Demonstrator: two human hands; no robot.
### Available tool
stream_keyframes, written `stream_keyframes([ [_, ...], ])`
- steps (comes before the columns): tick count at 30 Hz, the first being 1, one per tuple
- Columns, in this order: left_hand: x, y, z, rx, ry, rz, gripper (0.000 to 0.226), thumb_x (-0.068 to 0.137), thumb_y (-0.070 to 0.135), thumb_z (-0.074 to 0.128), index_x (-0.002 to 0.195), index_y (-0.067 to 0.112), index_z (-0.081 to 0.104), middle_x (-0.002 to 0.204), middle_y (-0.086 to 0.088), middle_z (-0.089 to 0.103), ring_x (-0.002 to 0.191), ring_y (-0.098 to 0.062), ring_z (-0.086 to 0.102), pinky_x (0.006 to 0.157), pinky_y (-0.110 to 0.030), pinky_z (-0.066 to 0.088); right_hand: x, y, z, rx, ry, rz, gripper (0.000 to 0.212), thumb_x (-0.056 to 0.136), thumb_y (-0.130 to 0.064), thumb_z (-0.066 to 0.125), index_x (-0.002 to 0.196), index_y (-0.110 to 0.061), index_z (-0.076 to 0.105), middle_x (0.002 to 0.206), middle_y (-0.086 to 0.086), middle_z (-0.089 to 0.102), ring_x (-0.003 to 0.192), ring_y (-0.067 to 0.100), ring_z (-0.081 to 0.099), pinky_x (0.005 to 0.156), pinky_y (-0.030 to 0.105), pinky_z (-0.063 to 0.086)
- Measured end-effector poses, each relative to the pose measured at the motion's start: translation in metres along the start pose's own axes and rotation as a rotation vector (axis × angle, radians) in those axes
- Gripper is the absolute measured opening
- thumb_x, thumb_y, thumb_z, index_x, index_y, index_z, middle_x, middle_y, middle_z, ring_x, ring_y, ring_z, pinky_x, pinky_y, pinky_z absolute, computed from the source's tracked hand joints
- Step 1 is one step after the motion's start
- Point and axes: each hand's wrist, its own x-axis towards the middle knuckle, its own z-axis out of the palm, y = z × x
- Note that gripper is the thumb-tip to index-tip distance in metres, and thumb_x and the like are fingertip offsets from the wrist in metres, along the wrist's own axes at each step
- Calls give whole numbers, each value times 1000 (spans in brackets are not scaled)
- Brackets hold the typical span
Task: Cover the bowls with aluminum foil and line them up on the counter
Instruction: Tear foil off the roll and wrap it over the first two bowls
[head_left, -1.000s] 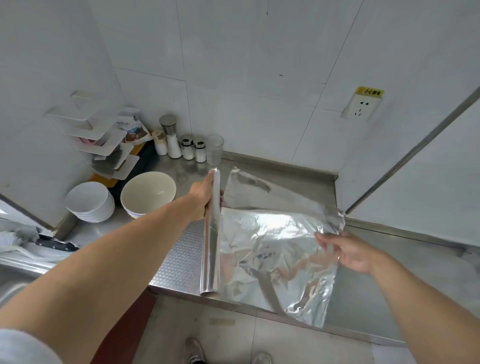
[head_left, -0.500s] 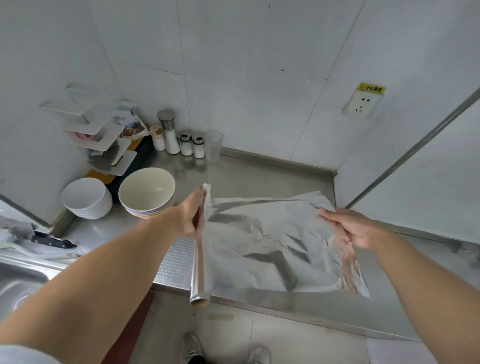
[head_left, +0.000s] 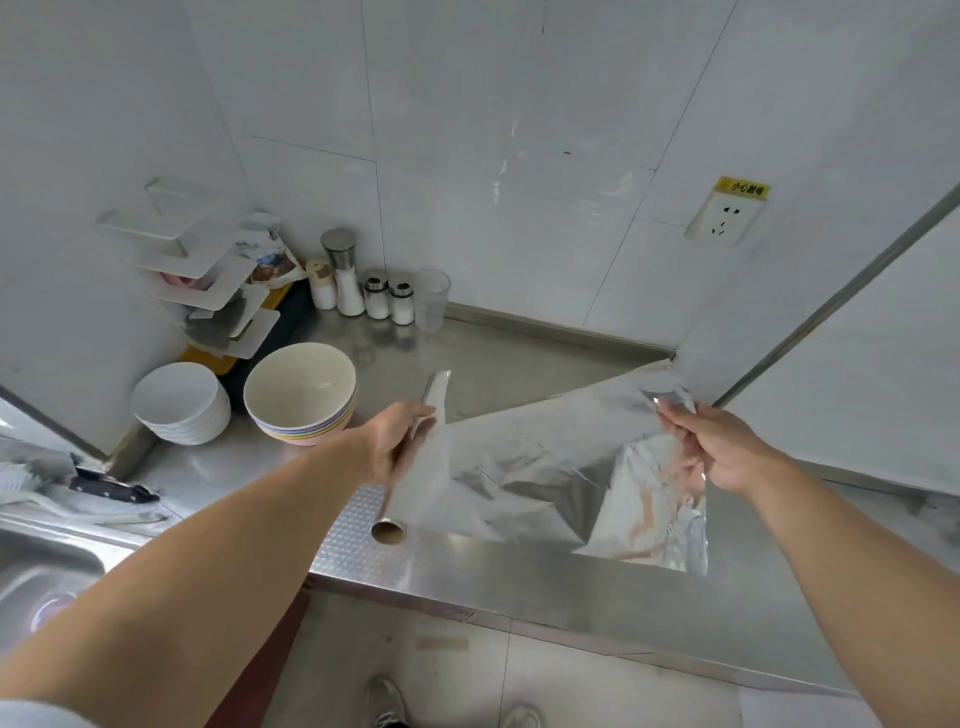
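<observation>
Since the earlier frame, the right hand (head_left: 719, 454) is lifting its corner of the foil sheet (head_left: 524, 462) higher and farther from the roll, so the sheet is now hanging in a slanted, twisted span instead of lying flat, with its near right part folding down over the tabletop (head_left: 519, 577) edge. That hand is pinching the sheet's far corner between thumb and fingers. The left hand (head_left: 392, 447) is gripping the foil roll (head_left: 415, 478) around its middle, holding it above the tabletop with the open core end pointing toward the camera. Left of the roll, the stack of coloured bowls (head_left: 301, 395) is sitting on the tabletop, uncovered, and a stack of white bowls (head_left: 179, 402) is standing just beyond it by the wall. Shakers (head_left: 382, 296) and a clear cup (head_left: 431, 299) are lining the back wall, and a black-handled knife (head_left: 111, 488) is lying near the sink (head_left: 47, 577).
</observation>
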Motion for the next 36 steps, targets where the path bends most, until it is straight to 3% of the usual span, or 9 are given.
stream_keyframes([
  [6,1,6,11,27,-51,71,37,103,40,56,104,5,67,88,-12,72,77,-27,68,77,-38,55,5,4,-8,65,7,-19,27,83,-35,77,96,-14,68,108,19,74,39,5,20,87,30,47],
  [10,3,10,19,-2,19,93,39,103,42,55,83,11,67,66,-5,68,54,-20,64,57,-28,51,12,12,-8,57,81,-40,38,72,-43,80,89,-11,69,78,7,58,41,6,30,68,27,40],
  [14,3,14,28,-45,99,135,41,99,49,58,82,13,68,65,-3,68,60,-20,63,61,-29,50,17,23,-10,84,73,-45,38,84,-41,74,102,-8,68,58,-4,45,45,8,35,61,22,38],
  [21,7,11,40,-115,143,219,48,93,61,64,93,13,70,73,-1,64,68,-18,61,71,-31,54,25,37,-7,77,166,-137,26,95,-30,70,106,-7,72,90,-1,68,57,9,37,56,20,31],
  [24,6,11,42,-148,187,230,52,96,61,59,102,11,70,92,-7,73,80,-25,69,67,-36,58,22,37,-4,68,228,-201,28,96,-28,70,110,-4,71,76,-12,75,58,12,37,41,14,31],
  [28,8,11,40,-127,208,231,56,96,63,58,103,10,71,102,-10,74,93,-30,71,92,-45,60,15,35,-7,24,269,-238,21,93,-32,73,99,-13,75,77,-8,76,48,4,52,38,16,39],
  [31,8,12,40,-182,187,230,56,98,60,56,97,7,70,83,-7,74,75,-26,71,75,-38,60,17,37,-12,-20,336,-267,25,88,-39,77,97,-16,77,83,1,76,45,5,56,36,16,39],
  [33,6,12,39,-255,154,226,50,100,55,57,96,6,66,68,-4,66,56,-20,62,58,-31,56,19,39,-18,-42,341,-268,31,89,-42,76,102,-14,75,62,0,67,34,12,41,33,17,29],
  [36,5,11,37,-330,162,234,49,101,51,57,100,3,59,71,-8,59,47,-21,56,46,-30,54,22,42,-27,-73,348,-279,37,91,-42,74,110,-11,71,51,4,54,32,14,27,35,17,22],
])
